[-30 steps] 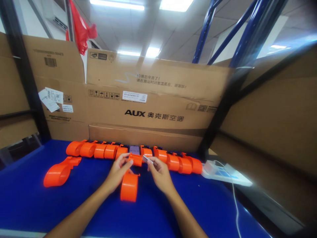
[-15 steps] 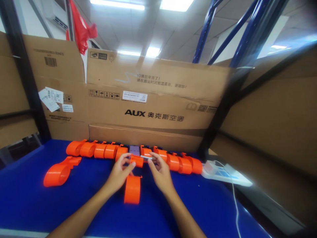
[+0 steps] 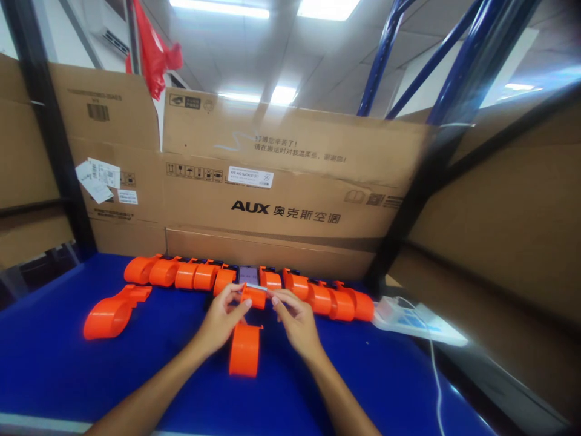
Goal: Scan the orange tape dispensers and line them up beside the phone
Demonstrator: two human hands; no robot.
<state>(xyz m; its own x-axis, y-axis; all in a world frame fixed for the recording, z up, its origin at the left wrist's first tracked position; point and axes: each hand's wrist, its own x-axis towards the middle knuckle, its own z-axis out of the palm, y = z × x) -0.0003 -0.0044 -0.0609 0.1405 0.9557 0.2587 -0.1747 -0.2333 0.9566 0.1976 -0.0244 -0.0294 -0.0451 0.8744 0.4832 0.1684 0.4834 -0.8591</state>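
Observation:
My left hand [image 3: 221, 321] pinches a small orange plastic piece [image 3: 254, 297] held just above the blue table [image 3: 59, 369]. My right hand [image 3: 296, 321] is closed on a thin silver strip [image 3: 258, 288] that lies across the top of that piece. Directly below the hands an orange curved shell [image 3: 245, 349] lies on the table. Behind the hands runs a row of several orange parts [image 3: 190, 275], with a dark phone-like screen [image 3: 247, 275] in its middle.
Another orange curved shell [image 3: 111, 313] lies at the left. A white power strip [image 3: 411, 320] with a white cable [image 3: 434, 375] sits at the right. Large cardboard boxes [image 3: 281, 188] wall off the back and right. Black and blue rack posts stand around.
The silver strip has moved left from beside the orange piece onto its top, and both hands have drawn slightly closer together. The shell below them has shifted a little right.

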